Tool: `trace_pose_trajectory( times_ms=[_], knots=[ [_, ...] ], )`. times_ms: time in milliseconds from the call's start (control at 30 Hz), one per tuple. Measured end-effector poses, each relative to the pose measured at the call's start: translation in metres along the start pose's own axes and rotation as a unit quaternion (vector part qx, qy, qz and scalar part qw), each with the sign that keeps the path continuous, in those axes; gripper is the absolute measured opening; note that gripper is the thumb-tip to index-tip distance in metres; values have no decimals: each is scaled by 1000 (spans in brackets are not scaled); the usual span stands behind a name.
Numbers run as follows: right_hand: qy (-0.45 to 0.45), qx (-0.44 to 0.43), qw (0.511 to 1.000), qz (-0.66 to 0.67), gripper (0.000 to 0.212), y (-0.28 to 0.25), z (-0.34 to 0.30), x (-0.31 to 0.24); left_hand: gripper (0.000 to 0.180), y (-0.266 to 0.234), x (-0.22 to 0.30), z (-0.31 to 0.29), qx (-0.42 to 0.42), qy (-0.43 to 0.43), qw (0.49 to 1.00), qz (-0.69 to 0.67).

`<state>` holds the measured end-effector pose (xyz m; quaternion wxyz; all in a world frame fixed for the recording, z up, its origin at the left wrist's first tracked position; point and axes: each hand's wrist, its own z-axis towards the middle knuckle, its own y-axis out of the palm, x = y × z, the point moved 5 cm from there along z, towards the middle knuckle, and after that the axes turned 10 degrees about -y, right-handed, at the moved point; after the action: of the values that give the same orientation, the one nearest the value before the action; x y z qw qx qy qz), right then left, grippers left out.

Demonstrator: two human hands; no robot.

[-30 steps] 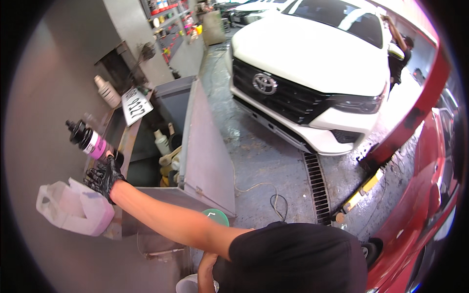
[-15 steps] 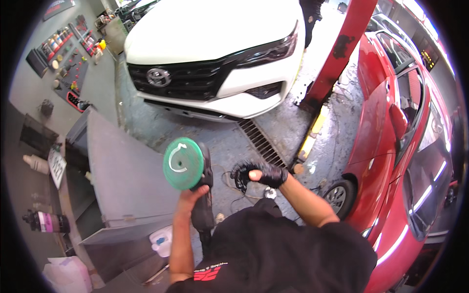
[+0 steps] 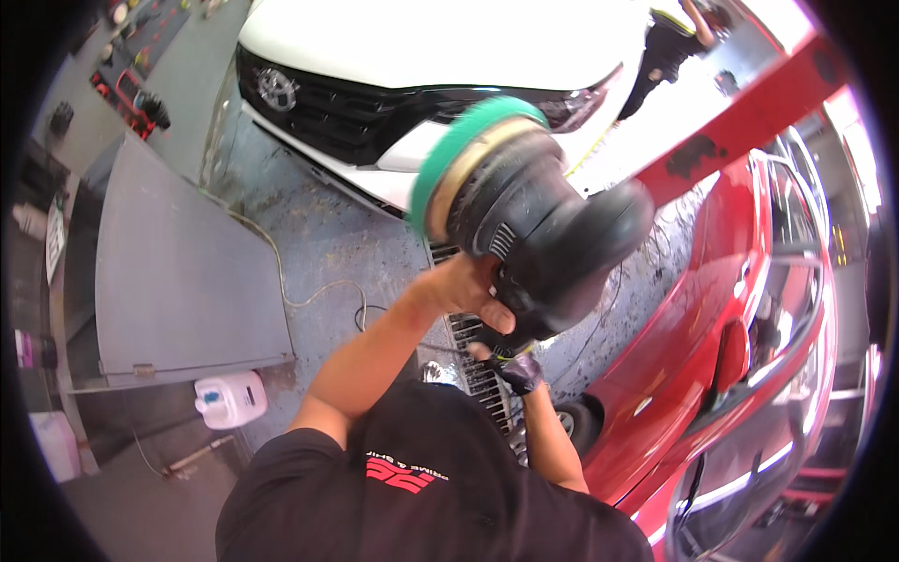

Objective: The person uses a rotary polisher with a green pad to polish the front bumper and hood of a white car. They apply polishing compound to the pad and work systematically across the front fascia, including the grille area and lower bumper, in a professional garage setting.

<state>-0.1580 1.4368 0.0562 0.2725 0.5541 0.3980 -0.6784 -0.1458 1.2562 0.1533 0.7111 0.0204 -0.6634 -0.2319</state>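
My bare left hand (image 3: 468, 288) is closed around the body of a black polisher (image 3: 571, 248), raised in front of my chest. Its round green foam pad (image 3: 448, 167) with a tan backing is tilted up toward the white car's front. Below the machine is my right hand (image 3: 518, 371), in a black glove with the thumb tip bare. It is close to the polisher's lower end; the machine hides most of its fingers, so whether it touches or grips is unclear.
A white car (image 3: 393, 122) stands ahead and a red car (image 3: 693, 356) at right. A red post (image 3: 740, 122) rises between them, with another person (image 3: 670, 47) behind. A floor grate (image 3: 478, 365), a loose hose (image 3: 281, 272), a grey cabinet (image 3: 187, 272) and a white jug (image 3: 232, 398) are nearby.
The polisher has swung up and right in my left hand, its pad turning from facing me to facing away. My right hand has come down beneath it. My view has shifted.
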Motion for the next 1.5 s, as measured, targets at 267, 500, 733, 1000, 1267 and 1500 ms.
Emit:
trace_pose_trajectory(
  times_ms=[267,500,733,1000,1267,1500],
  knots=[
    [-17,5,913,-407,43,-90,77,115,99,-92,-100,11,258,121,887,-363],
    [-105,-63,900,-418,35,-116,234,135,101,-234,-149,58,267,188,847,-420],
    [-112,-108,858,-489,25,-194,257,148,88,-238,-189,120,227,131,844,-468],
    [43,-121,844,-522,39,-307,223,179,59,-202,-237,206,214,12,819,-533],
    [255,-382,887,-38,91,-338,238,248,83,-175,-228,221,290,179,793,-505],
    [60,-584,783,-207,76,-266,293,276,78,-142,-281,180,488,372,626,-482]
  ],
)
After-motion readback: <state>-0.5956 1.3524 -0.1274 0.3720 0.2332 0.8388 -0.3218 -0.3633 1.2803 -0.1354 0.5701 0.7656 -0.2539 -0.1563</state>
